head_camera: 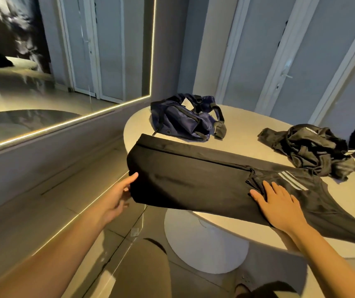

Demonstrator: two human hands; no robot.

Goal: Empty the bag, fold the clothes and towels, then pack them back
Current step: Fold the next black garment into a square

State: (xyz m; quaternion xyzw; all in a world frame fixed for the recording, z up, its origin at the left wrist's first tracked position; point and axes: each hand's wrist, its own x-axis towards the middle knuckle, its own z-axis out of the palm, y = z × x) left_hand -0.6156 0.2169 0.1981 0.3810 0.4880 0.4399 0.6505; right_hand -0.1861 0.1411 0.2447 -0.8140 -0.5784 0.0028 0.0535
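Here the round white table stands close to a mirrored wall on the left, with bare floor between them and along the near side, and a row of pale doors behind. One pair of black trousers with white side stripes lies across the near part of the table, its folded end jutting past the table's left edge into the air. The left hand grips that overhanging end, thumb on top and fingers curled beneath the cloth. The right hand lies flat and open on the trousers near the stripes, fingers spread, clasping nothing. One navy duffel bag slumps open at the far edge; one heap of crumpled black clothes sits well apart on the right.
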